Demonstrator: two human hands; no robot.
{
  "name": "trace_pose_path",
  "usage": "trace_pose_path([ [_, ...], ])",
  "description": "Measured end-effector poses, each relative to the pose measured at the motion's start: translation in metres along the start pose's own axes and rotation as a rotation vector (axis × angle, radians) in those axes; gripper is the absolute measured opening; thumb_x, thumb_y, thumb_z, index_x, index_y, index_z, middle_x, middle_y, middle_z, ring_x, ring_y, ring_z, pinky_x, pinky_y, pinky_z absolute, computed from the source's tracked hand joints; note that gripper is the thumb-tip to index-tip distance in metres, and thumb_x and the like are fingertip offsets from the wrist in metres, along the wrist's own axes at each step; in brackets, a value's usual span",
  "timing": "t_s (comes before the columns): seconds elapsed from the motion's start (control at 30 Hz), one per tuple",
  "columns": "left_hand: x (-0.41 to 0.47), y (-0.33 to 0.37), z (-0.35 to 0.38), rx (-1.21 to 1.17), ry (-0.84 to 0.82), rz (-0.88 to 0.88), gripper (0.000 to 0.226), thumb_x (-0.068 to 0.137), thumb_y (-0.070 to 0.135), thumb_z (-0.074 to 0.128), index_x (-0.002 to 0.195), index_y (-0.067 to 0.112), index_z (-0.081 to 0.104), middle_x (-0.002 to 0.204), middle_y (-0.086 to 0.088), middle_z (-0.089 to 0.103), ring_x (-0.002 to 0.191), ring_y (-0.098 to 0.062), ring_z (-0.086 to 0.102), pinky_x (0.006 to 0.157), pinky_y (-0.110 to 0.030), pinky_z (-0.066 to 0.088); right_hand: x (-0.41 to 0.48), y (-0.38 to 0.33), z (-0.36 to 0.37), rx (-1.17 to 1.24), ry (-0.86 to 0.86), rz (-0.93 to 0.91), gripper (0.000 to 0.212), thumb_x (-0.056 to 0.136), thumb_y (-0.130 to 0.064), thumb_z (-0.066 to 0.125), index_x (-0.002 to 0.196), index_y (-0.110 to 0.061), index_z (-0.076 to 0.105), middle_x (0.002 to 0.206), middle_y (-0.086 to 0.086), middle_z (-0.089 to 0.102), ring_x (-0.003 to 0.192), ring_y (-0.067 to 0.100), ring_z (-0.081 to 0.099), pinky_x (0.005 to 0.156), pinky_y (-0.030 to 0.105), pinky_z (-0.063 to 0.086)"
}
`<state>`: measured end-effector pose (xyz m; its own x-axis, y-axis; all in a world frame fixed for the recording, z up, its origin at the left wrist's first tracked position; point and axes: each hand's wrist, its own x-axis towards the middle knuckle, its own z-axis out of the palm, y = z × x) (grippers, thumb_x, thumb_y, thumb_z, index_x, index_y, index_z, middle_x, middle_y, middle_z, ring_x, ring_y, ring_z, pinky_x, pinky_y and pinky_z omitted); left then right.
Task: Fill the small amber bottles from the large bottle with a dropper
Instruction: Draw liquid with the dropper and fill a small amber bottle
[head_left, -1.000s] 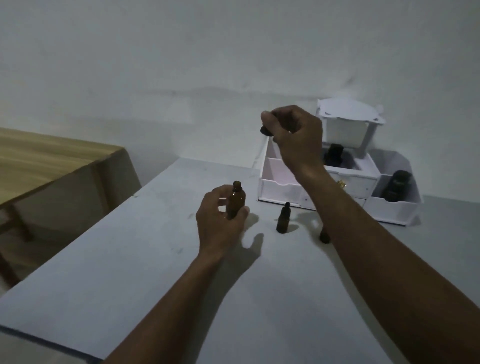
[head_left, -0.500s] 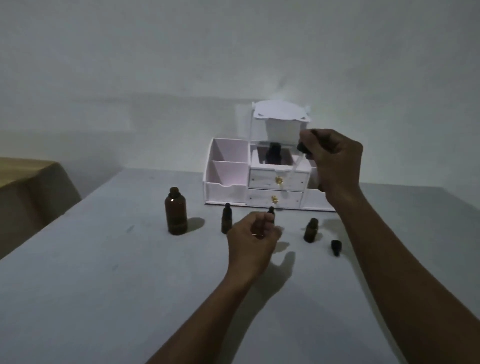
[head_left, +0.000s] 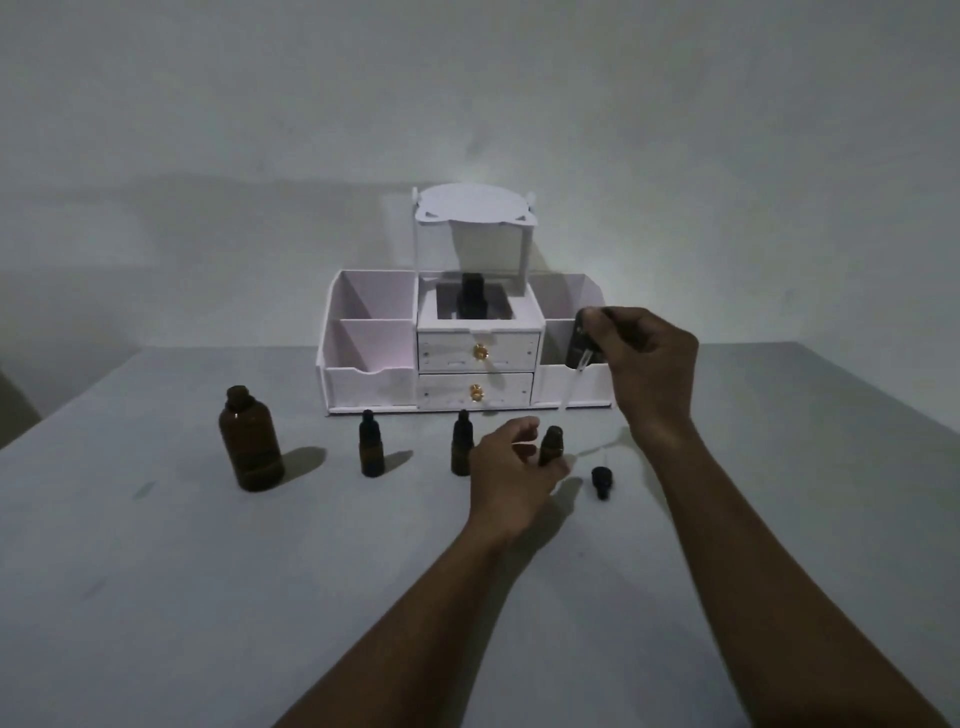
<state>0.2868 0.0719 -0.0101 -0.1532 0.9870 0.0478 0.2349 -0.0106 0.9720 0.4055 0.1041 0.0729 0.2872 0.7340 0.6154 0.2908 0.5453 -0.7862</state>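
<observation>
On the grey tabletop (head_left: 156, 571) the left hand (head_left: 511, 470) curls round the lower part of a small open bottle (head_left: 550, 446), thumb at its base, keeping it upright. At 1 o'clock from it the right hand (head_left: 649, 358) pinches the dark top of a dropper (head_left: 575, 379) between thumb and fingertips; the glass tube slants down toward 7 o'clock and its tip hangs in the air just above the bottle's mouth and slightly toward 1 o'clock from it. A loose cap (head_left: 601, 480) lies just beside the bottle at 4 o'clock. At 9 o'clock from the left hand stand two capped small bottles (head_left: 371, 444), and farther the same way the large bottle (head_left: 251, 439), uncapped and upright. At 12 o'clock sits a white organiser (head_left: 363, 384) with two drawers and a dark bottle (head_left: 472, 296) in its middle compartment
</observation>
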Motion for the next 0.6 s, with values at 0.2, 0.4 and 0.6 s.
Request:
trace_pose_path([
  [0.2, 0.0009, -0.0053, 0.0004, 0.043, 0.005, 0.029, 0.053, 0.082, 0.018, 0.084, 0.131, 0.018, 0.064, 0.126, 0.006, 0.067, 0.106, -0.007, 0.060, 0.087, -0.018, 0.045, 0.0002, 0.0028, 0.0044, -0.031, -0.021, -0.001, 0.016, 0.088, -0.023, 0.073, 0.099, -0.012, 0.076, 0.080, -0.010, 0.070, 0.065, -0.010, 0.067, 0.059, 0.003, 0.047],
  [0.4, 0.0004, -0.0038, -0.0056, 0.132, 0.016, 0.107, 0.042, 0.085, 0.010, 0.079, 0.126, 0.012, 0.069, 0.124, -0.001, 0.071, 0.102, -0.004, 0.062, 0.092, -0.015, 0.044, -0.0020, 0.0027, 0.0057, -0.013, -0.028, 0.016, 0.012, 0.086, -0.020, 0.074, 0.095, -0.013, 0.077, 0.075, -0.009, 0.071, 0.063, -0.007, 0.068, 0.060, 0.006, 0.049],
  [0.6, -0.0020, -0.0009, -0.0027, 0.143, 0.023, 0.088, 0.042, 0.087, 0.011, 0.077, 0.128, 0.012, 0.068, 0.127, -0.002, 0.070, 0.114, -0.015, 0.065, 0.103, -0.027, 0.046, -0.0047, 0.0057, 0.0080, -0.075, -0.034, 0.012, 0.013, 0.086, -0.023, 0.074, 0.096, -0.015, 0.077, 0.075, -0.020, 0.066, 0.065, -0.015, 0.064, 0.062, 0.000, 0.045],
])
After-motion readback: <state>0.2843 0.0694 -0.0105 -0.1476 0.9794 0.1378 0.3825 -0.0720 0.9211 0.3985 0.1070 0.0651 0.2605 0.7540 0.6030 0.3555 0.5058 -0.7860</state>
